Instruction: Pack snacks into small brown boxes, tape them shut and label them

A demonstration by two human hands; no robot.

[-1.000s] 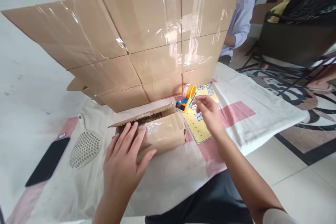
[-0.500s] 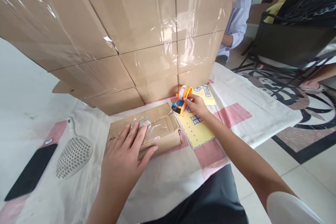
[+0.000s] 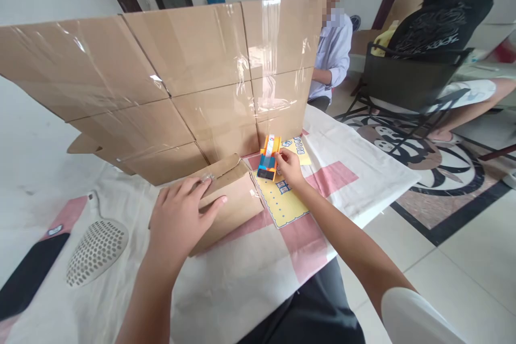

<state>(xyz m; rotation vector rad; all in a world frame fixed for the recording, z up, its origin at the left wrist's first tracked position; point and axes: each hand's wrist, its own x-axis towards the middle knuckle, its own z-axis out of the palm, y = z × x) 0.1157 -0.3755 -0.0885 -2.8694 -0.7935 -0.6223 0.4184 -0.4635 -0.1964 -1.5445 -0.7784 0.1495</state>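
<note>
Left hand (image 3: 177, 220) lies flat, fingers spread, palm down on the small brown corrugated cardboard box (image 3: 226, 201), pressing its top flap; nothing gripped. Right hand (image 3: 288, 167) is closed around the orange and blue plastic tape dispenser (image 3: 269, 157), fingers at its right side. Whether the dispenser rests on the surface or is lifted clear, cannot tell.

Box sits near the middle of the table, low and oblong, matte brown with a patch of crinkled clear tape on top; one flap edge is raised at the far side. Dispenser is just beside the box's far right corner, over a yellow printed paper sheet (image 3: 284, 199) with scalloped border, dots and small blue-white pictures.

Table is covered by a white cloth with pink rectangular blocks (image 3: 363, 166), soft and slightly wrinkled, hanging over the near edge. To the left on the cloth: a pale perforated plastic scoop (image 3: 97, 250), oval, with a short handle, and a flat black rectangular slab (image 3: 28, 274) at the frame edge.

Behind the box stands a tall screen of flattened cardboard panels (image 3: 161, 75), joined with glossy clear tape that catches the light.

Beyond the screen's right end, another person in a pale blue shirt (image 3: 332, 51) sits. Further right, a black folding chair (image 3: 407, 75). Floor is glossy pale tile with a dark inlaid pattern (image 3: 423, 156). Walls white; dark door frames behind.
</note>
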